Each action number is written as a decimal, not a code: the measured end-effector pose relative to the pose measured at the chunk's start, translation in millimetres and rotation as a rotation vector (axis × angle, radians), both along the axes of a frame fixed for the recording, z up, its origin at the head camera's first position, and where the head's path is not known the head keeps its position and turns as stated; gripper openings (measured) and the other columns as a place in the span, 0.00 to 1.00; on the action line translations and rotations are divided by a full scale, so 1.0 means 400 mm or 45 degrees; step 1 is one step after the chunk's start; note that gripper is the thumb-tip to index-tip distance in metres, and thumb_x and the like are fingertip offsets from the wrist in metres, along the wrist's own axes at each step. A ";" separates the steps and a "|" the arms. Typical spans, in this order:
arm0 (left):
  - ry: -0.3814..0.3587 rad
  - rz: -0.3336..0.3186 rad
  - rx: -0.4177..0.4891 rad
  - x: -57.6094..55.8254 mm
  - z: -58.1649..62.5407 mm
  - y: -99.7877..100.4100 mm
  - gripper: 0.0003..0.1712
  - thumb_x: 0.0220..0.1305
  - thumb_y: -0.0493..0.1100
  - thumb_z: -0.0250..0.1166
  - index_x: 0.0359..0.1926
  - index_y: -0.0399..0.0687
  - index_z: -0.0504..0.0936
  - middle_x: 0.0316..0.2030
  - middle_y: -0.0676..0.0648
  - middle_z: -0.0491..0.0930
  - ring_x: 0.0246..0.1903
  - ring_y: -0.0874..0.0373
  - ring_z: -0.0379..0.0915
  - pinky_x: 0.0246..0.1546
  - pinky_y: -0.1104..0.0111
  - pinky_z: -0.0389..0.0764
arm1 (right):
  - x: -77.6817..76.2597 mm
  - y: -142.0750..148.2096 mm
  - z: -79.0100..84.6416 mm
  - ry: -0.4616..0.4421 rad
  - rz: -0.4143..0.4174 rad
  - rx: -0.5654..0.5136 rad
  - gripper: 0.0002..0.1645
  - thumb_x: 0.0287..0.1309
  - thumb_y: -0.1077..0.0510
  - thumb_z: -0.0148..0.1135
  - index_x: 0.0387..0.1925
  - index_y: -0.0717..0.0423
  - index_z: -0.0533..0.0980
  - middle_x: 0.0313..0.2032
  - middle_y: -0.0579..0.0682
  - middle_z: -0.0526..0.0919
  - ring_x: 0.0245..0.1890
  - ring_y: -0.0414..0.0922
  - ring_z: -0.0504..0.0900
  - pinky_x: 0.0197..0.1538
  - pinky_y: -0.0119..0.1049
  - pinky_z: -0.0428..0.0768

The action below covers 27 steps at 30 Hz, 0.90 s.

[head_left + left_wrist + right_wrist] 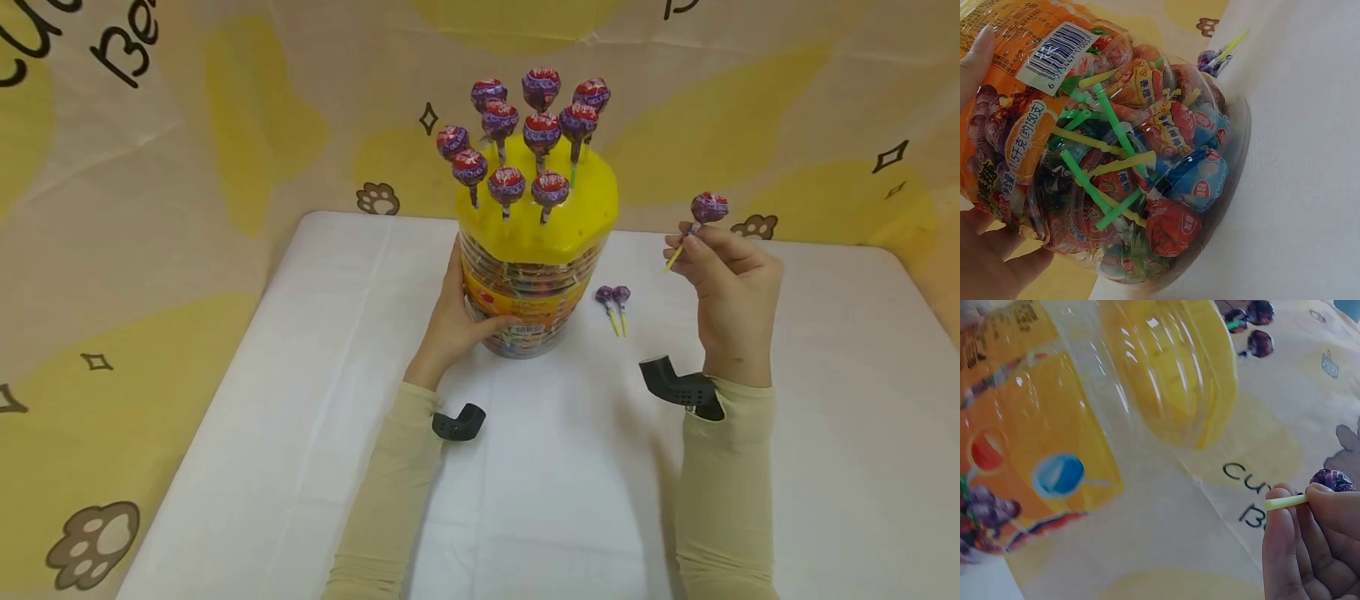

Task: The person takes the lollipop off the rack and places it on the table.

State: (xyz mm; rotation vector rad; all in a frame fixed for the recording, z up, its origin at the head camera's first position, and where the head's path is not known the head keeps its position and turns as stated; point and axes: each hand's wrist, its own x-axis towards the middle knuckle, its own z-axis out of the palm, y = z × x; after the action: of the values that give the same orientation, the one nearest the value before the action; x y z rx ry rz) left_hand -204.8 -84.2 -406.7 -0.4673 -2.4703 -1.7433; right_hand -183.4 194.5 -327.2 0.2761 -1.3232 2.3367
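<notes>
A clear plastic candy jar (pixel 525 287) with a yellow lid (pixel 573 221) stands tilted on the table, full of wrapped lollipops (pixel 1172 225). Several purple-and-red lollipops (pixel 542 132) stick up from the lid. My left hand (pixel 453 321) grips the jar's left side, thumb across the front label and fingers round the far side. To the right of the jar, my right hand (pixel 731 275) is raised and pinches a purple lollipop (pixel 708 207) by its yellow stick, the candy end up. In the right wrist view the stick's free end points toward the jar.
Two purple lollipops (pixel 613 308) with yellow sticks lie side by side on the white table (pixel 547 475), just right of the jar. A yellow patterned backdrop (pixel 720 125) rises behind the table. Black wrist mounts (pixel 678 387) stick out from both sleeves.
</notes>
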 end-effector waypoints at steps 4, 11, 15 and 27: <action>0.003 0.004 0.001 0.000 0.000 -0.001 0.69 0.47 0.44 0.76 0.74 0.65 0.31 0.72 0.54 0.46 0.70 0.58 0.45 0.70 0.56 0.48 | -0.004 0.026 -0.002 -0.023 -0.030 -0.082 0.05 0.50 0.78 0.62 0.31 0.81 0.77 0.31 0.66 0.82 0.28 0.53 0.83 0.33 0.36 0.84; 0.003 0.000 0.007 -0.001 0.002 0.000 0.69 0.48 0.44 0.76 0.74 0.64 0.31 0.72 0.54 0.46 0.70 0.59 0.44 0.70 0.55 0.48 | -0.011 0.063 -0.017 -0.110 -0.088 0.030 0.06 0.49 0.77 0.64 0.30 0.81 0.77 0.30 0.64 0.82 0.27 0.52 0.84 0.33 0.35 0.85; -0.001 0.004 0.010 -0.001 0.002 -0.001 0.69 0.48 0.44 0.76 0.74 0.64 0.31 0.72 0.54 0.46 0.70 0.59 0.45 0.70 0.56 0.48 | -0.015 0.082 -0.033 -0.223 -0.043 0.185 0.05 0.50 0.74 0.65 0.31 0.76 0.80 0.28 0.59 0.84 0.26 0.48 0.84 0.34 0.32 0.84; -0.032 0.024 -0.017 0.000 0.002 0.002 0.68 0.49 0.46 0.75 0.74 0.64 0.32 0.72 0.53 0.46 0.70 0.58 0.44 0.70 0.55 0.48 | -0.067 0.127 -0.150 -0.596 0.206 0.540 0.10 0.57 0.72 0.59 0.27 0.60 0.83 0.27 0.49 0.85 0.27 0.40 0.85 0.34 0.28 0.83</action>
State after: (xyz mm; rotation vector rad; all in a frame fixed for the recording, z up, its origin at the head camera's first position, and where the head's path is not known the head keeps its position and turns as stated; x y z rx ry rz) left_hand -204.8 -83.4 -406.1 -0.4237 -2.4966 -1.7377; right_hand -210.2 245.2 -387.3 -0.0496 -2.0963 2.3123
